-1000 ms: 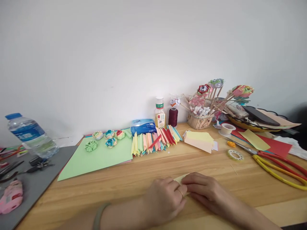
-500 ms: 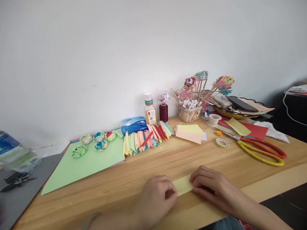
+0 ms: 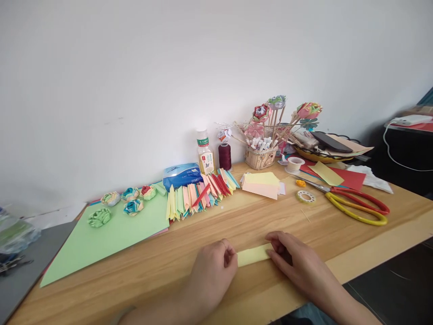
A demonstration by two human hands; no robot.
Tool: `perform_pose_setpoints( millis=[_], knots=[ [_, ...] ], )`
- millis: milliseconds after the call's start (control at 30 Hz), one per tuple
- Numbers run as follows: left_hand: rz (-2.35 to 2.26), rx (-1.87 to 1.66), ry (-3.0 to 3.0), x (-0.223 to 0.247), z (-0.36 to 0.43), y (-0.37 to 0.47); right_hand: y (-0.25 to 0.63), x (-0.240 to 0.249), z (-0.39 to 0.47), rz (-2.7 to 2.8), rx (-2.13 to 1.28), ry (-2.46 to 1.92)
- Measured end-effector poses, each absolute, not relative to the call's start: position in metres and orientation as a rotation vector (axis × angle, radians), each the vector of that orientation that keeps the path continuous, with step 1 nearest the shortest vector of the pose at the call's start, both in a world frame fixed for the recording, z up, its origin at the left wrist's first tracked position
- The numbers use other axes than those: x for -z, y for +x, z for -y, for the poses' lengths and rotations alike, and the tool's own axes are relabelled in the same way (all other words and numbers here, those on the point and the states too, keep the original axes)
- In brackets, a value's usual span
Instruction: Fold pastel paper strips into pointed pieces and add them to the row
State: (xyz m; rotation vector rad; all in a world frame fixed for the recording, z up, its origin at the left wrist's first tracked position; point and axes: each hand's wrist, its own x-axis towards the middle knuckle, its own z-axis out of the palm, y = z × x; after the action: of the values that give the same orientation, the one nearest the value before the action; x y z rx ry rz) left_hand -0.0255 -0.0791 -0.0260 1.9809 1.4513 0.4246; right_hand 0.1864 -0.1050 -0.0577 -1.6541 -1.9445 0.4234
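A narrow pale yellow paper strip [image 3: 253,256] lies along the front part of the wooden table, its middle showing between my hands. My left hand [image 3: 213,271] pinches its left end between thumb and curled fingers. At the other end, my right hand [image 3: 296,259] is closed with thumb and fingertips on the paper. Beyond the hands rests a stack of yellow and pink paper pieces [image 3: 260,184]. A row of folded coloured paper pieces [image 3: 199,197] stands to its left.
Large scissors [image 3: 358,205], a tape roll [image 3: 306,196] and a thin stick [image 3: 305,215] lie right. Folded paper flowers [image 3: 132,207] sit on green sheets [image 3: 101,248] at left. A bottle [image 3: 206,155], thread spool [image 3: 224,156], tissue pack [image 3: 181,175] and flower basket [image 3: 260,158] line the wall.
The view has shifted a little to the right. My left hand has turned slightly, and the strip looks narrower and more level. Both hands remain at its ends.
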Motion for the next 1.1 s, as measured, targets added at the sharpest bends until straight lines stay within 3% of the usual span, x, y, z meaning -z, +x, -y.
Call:
perform_pose_setpoints(
  millis=[433,1100],
  knots=[
    [-1.428,-0.327,2.046,0.03,0.076,-0.027,0.173,0.062,0.109,1.877,-0.143,-1.709],
    [-1.439,-0.24,2.124,0.027,0.073,-0.025,0.171,0.061,0.108,1.89,-0.093,-1.676]
  ],
)
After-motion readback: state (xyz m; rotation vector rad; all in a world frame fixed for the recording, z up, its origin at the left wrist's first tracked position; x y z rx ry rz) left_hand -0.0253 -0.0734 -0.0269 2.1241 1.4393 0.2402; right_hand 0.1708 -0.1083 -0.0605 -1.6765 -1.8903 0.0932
